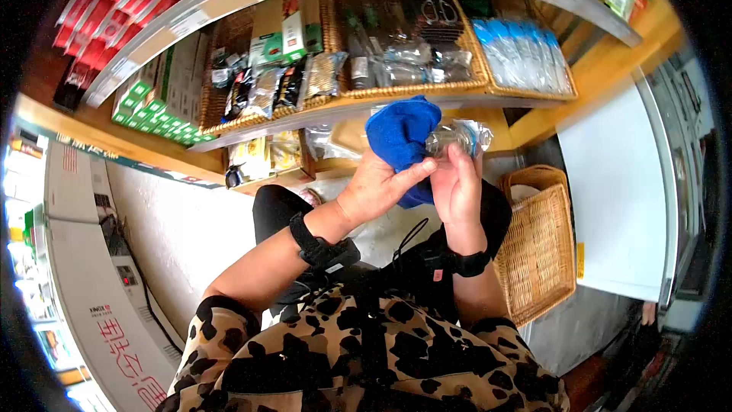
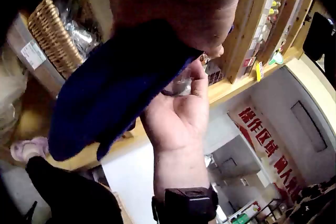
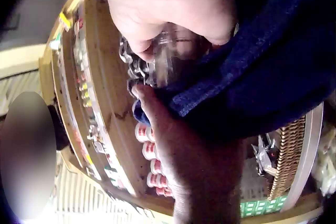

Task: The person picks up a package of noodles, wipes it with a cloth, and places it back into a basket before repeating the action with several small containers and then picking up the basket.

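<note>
My left hand [image 1: 374, 189] grips a blue cloth [image 1: 402, 136], which stands up above the fingers and drapes below them. In my right hand [image 1: 457, 194] is a clear, bottle-like container [image 1: 446, 140], its shiny see-through end sticking out past the fingertips. The two hands meet in front of the shelf, the left thumb crossing toward the right palm. The right wrist view shows the fingers round the clear container [image 3: 167, 61], with the cloth [image 3: 252, 71] pressed up against it. Seen from the left wrist, the cloth [image 2: 115, 92] covers most of the left fingers.
A wicker basket [image 1: 476, 80] of clear packaged goods sits on the shelf ahead, beside one with blue-topped packs [image 1: 522, 53]. Green-and-white boxes [image 1: 152, 111] are stacked at left. An upright wicker basket [image 1: 537, 259] stands on the right, near a white panel [image 1: 618, 191].
</note>
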Demonstrator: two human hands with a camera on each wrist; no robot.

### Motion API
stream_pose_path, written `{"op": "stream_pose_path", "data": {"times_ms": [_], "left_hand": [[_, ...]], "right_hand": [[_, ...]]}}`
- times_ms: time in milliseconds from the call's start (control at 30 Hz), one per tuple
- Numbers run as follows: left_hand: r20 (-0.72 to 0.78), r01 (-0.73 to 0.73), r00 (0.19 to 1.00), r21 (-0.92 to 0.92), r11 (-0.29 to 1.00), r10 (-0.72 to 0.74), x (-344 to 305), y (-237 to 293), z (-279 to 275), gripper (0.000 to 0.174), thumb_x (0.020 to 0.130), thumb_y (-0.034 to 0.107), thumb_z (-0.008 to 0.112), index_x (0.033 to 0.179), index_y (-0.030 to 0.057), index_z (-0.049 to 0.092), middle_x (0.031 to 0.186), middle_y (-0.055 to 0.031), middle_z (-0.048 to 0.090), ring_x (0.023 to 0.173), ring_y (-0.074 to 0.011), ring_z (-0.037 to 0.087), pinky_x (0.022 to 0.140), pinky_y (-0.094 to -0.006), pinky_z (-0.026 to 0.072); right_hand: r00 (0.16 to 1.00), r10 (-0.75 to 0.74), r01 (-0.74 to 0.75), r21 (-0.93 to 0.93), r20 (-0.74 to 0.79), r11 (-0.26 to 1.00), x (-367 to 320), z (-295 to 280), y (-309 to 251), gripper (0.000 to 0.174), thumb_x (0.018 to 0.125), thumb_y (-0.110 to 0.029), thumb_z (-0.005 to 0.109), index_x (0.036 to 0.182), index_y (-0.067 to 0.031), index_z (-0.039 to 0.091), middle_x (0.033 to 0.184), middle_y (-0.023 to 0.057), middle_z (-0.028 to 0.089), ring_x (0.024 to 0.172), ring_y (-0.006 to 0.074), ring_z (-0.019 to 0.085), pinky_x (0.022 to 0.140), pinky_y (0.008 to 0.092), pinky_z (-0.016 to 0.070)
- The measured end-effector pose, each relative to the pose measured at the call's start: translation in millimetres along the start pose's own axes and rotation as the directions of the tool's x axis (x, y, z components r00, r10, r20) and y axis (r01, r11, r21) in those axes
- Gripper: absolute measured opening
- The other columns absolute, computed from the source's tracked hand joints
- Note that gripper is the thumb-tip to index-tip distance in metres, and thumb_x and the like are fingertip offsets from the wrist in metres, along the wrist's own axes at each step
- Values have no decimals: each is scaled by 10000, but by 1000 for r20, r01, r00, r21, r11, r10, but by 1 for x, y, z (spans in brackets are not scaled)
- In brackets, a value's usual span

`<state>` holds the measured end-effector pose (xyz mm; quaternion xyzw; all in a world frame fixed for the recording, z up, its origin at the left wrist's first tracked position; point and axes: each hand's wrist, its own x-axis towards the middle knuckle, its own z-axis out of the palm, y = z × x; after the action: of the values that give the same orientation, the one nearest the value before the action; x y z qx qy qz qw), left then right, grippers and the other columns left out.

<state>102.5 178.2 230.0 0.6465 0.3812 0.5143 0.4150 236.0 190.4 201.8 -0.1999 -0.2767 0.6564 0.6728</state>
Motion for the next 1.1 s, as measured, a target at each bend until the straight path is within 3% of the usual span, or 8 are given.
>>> {"op": "stream_pose_path", "data": {"times_ms": [133,367,500,600,667,767,867,1100], "left_hand": [[-220,-30,975,-213,977,-18,-12,4,-6,396,892,227,571,1196,7,443,1062,-72,531,938,-123,496,807,-258,435],[55,470,847,-542,697,-528,-16,5,-39,321,919,335,519,1056,48,560,895,15,578,806,-47,506,696,-220,444],[-77,213,964,-352,912,-255,-24,1,-45,393,933,272,501,1240,32,449,1117,-37,545,942,-94,525,808,-264,455],[40,243,970,-172,955,-240,-25,27,-50,344,888,259,567,1158,60,495,1003,-61,557,906,-171,534,808,-319,451],[48,-164,986,148,975,158,-19,29,-36,295,837,293,609,995,52,546,954,-123,535,885,-300,535,788,-378,442],[97,-106,992,368,924,75,-27,16,-30,291,887,321,548,952,40,514,1006,-149,511,961,-302,499,848,-384,400],[-71,-87,993,104,991,95,-25,11,-33,320,913,331,509,1022,31,512,1036,-139,511,978,-279,497,866,-353,393],[-177,201,941,-395,896,-288,-26,10,-37,379,941,344,467,1141,23,483,1037,-49,518,970,-144,467,861,-308,395]], "right_hand": [[996,75,-68,-129,48,989,-7,18,4,416,852,-85,501,1251,-55,386,1107,91,537,999,195,542,895,364,429],[950,145,32,-550,277,835,-9,16,-7,530,794,-53,574,1287,-51,377,1086,64,506,972,150,518,882,284,418],[952,160,33,-608,260,793,-4,15,-7,584,782,-206,686,1268,-40,408,1147,67,501,1011,147,508,875,284,417],[983,132,-16,-649,130,760,-3,5,6,543,870,-238,592,1311,-33,350,1217,85,474,1070,167,490,922,292,394],[990,89,-18,-526,110,850,-7,10,21,461,946,-256,458,1324,-33,315,1234,102,455,1111,194,466,944,318,382],[925,-99,379,-900,366,217,-2,-4,35,394,973,-273,383,1275,-21,366,1164,115,490,1064,181,480,912,315,391],[988,31,108,-829,149,549,-8,41,24,340,971,-234,380,1226,-10,404,1071,94,530,962,156,498,854,300,402],[943,51,275,-853,330,443,-7,52,11,338,943,-253,421,1164,0,453,1050,124,558,915,176,521,812,312,412]]}}
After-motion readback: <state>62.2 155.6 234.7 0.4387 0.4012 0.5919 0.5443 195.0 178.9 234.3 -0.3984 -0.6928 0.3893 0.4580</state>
